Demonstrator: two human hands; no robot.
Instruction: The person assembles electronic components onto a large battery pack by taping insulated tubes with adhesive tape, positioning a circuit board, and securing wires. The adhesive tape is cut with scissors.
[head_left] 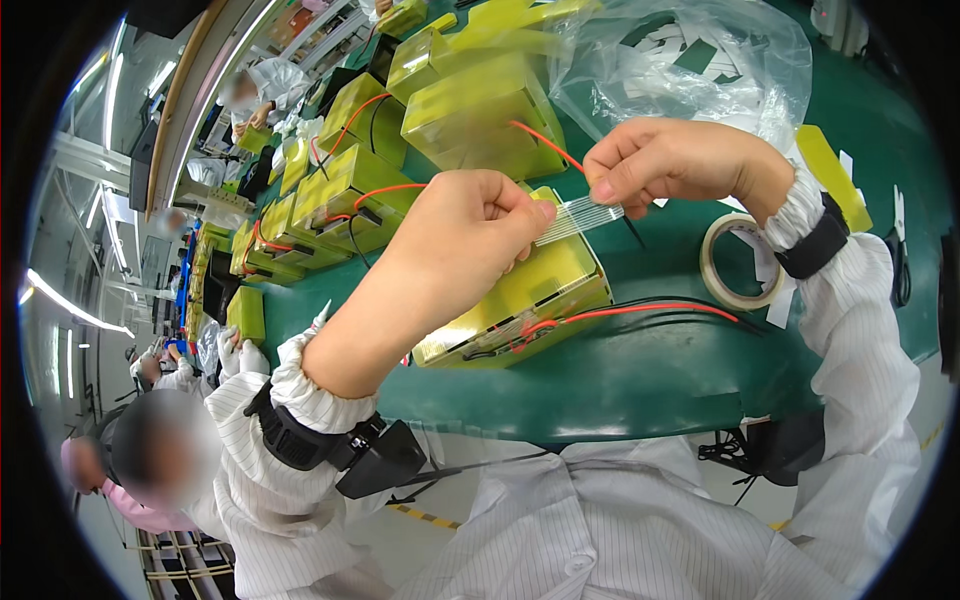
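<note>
Green tabletop [660,378], hands [455,240] [695,165] in facing pinches

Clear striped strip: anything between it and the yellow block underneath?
Nothing visible stands between the strip and the yellow block. The left hand and right hand hold its ends; whether it touches the block is unclear.

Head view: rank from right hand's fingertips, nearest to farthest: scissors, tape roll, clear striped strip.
1. Clear striped strip: spans between left hand and right hand.
2. Tape roll: on the green table, lower right of those fingertips.
3. Scissors: farther right, beyond the roll.
</note>
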